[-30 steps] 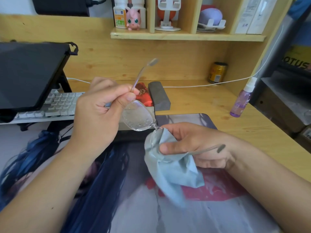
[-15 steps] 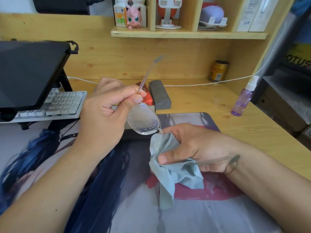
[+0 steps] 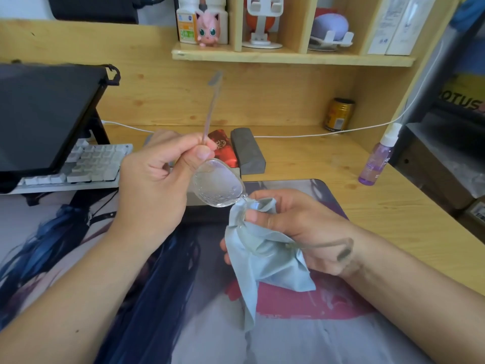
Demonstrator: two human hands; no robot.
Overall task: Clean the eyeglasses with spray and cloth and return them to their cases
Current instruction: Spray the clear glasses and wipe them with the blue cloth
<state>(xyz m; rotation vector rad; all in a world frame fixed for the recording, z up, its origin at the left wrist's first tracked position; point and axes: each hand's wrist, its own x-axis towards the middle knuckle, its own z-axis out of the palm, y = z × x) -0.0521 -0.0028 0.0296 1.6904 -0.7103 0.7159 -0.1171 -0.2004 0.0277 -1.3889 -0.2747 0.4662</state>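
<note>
Now, left hand fingers pinching eyeglasses at temple hinge, right hand fingers gripping cloth round other lens

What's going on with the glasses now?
Left hand pinches glasses. Right hand rubs one lens with cloth. Other lens wet. Nothing blocking.

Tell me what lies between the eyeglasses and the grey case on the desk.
Nothing visible blocks that path. The eyeglasses are held up by the left hand and, through the cloth, the right hand. The grey case lies just behind them, closed, with the red case beside it.
</note>
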